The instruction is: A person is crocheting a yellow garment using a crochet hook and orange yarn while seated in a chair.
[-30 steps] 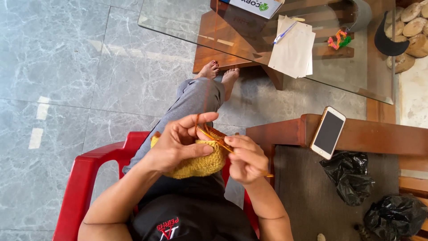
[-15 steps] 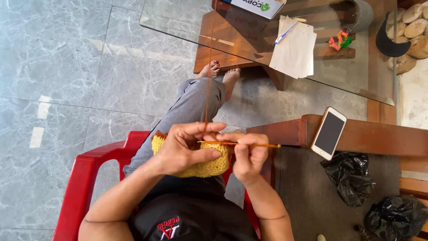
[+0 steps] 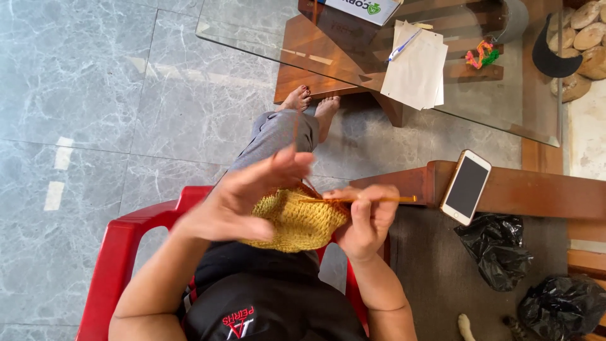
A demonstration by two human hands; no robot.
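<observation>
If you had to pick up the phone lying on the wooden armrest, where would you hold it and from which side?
Take the phone by its two long edges near the middle, coming down from above. It lies flat, screen up, on the narrow wooden armrest, and its lower end seems to reach past the armrest's near edge, so the long sides are free for a pinch and a side approach would likely push it off.

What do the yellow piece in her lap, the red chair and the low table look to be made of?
The yellow crocheted piece looks like matte yarn, its stitch ridges showing. The red chair seems moulded plastic, smooth and slightly glossy. The low table has a clear glass top that reflects light, over a polished brown wooden base.
</observation>
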